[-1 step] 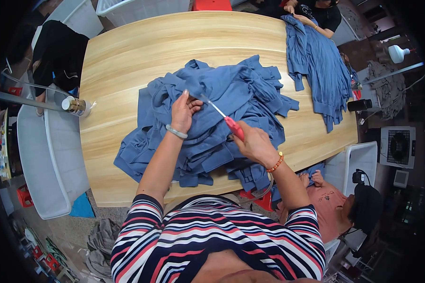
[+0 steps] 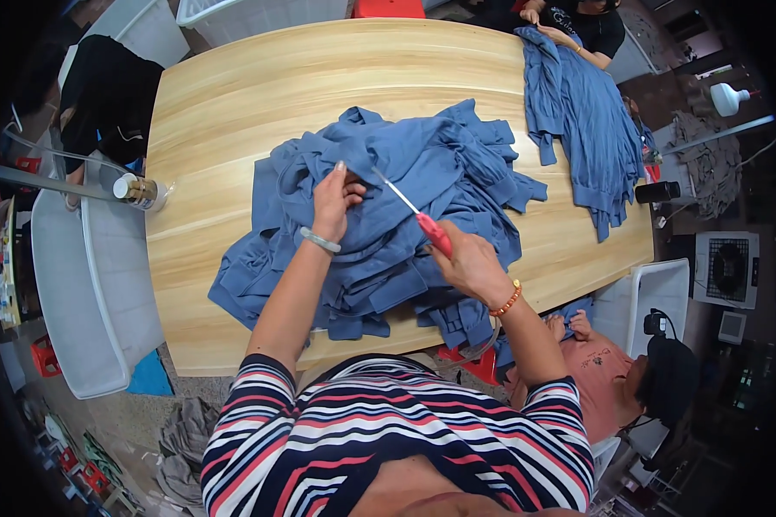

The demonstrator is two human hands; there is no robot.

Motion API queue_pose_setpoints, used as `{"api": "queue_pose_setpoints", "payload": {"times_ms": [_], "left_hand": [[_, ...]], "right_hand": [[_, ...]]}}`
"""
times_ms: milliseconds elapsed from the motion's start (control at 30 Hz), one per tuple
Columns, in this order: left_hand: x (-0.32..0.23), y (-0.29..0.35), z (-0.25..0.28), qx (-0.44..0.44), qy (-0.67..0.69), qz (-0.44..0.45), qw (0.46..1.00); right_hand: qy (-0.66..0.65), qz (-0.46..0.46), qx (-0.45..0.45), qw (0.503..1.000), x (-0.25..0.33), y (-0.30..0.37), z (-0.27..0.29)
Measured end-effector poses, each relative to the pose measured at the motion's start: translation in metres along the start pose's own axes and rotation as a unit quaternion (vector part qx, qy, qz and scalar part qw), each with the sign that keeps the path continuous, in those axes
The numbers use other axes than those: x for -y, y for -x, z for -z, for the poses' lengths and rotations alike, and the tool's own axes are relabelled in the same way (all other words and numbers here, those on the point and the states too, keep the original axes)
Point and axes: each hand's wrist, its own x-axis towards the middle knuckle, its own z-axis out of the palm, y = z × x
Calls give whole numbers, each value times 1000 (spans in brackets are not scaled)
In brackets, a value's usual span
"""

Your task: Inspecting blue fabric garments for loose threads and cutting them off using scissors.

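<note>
A heap of blue garments [image 2: 397, 233] lies crumpled in front of me on the wooden table. My left hand [image 2: 334, 200] rests on the heap, its fingers curled and pinching a fold of the blue cloth. Wrapped around the pink handle of a slim tool [image 2: 435, 233] is my right hand [image 2: 472, 263]. The tool has a long, narrow metal blade or shaft; its exact kind does not show clearly. Its tip points up and left over the cloth, a little right of my left fingertips and apart from them.
On the wooden table [image 2: 319, 69], a bottle [image 2: 142, 192] stands at the left edge. Across the right side lies another blue garment [image 2: 582, 129], handled by a person. Another person [image 2: 595, 370] sits at my right. White bins [image 2: 103, 284] flank the table, and a red stool [image 2: 388, 9] stands behind.
My right hand and the pink-handled tool have shifted slightly right and nearer to me. The tip also sits slightly farther from my left fingers, which stay in nearly the same place.
</note>
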Motion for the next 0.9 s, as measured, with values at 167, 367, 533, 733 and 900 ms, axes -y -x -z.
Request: {"api": "queue_pose_setpoints", "payload": {"times_ms": [167, 367, 533, 733, 900], "left_hand": [[-12, 32, -1, 23, -634, -155, 757], [-11, 35, -12, 92, -646, 67, 754], [12, 30, -8, 109, -350, -38, 929], [11, 20, 1, 89, -405, 51, 909], [-36, 58, -50, 111, -461, -30, 880]], "right_hand": [[-36, 0, -79, 996, -20, 24, -9], [-33, -11, -33, 999, -18, 44, -13], [13, -10, 2, 1000, -11, 53, -6], [50, 11, 45, 998, -9, 73, -1], [15, 22, 44, 999, -20, 74, -18]]}}
